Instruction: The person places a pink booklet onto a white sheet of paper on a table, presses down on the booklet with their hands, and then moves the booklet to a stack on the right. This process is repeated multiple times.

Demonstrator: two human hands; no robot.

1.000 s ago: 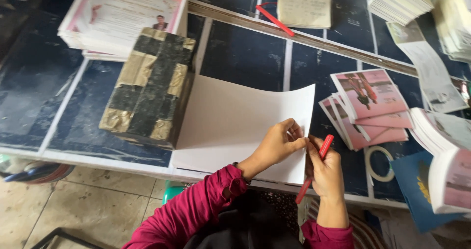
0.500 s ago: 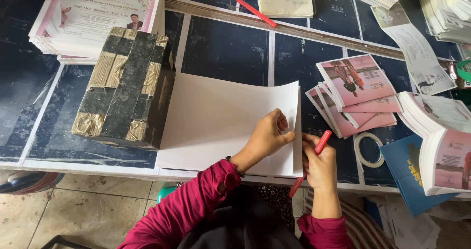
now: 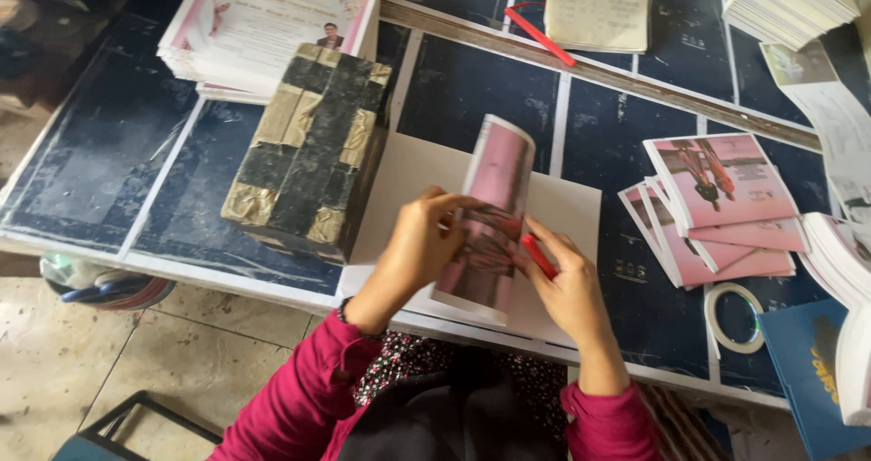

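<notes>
A printed sheet [image 3: 494,189] is folded over lengthwise, its pink picture side now up, and it lies on white sheets [image 3: 572,209] at the table's near edge. My left hand [image 3: 415,243] grips the sheet's left side near the bottom. My right hand [image 3: 570,287] holds a short red stick [image 3: 539,256] between its fingers and presses against the sheet's right edge. Both sleeves are magenta.
A block wrapped in brown and black tape [image 3: 308,148] stands just left of the white sheets. Folded pink booklets [image 3: 726,189] lie to the right, with a tape roll [image 3: 735,316] and a blue book [image 3: 807,370] near them. Paper stacks [image 3: 272,16] and a red pen [image 3: 540,34] sit further back.
The flat white sheet has been lifted and folded over, so its pink printed side shows. Both hands moved up onto the fold.
</notes>
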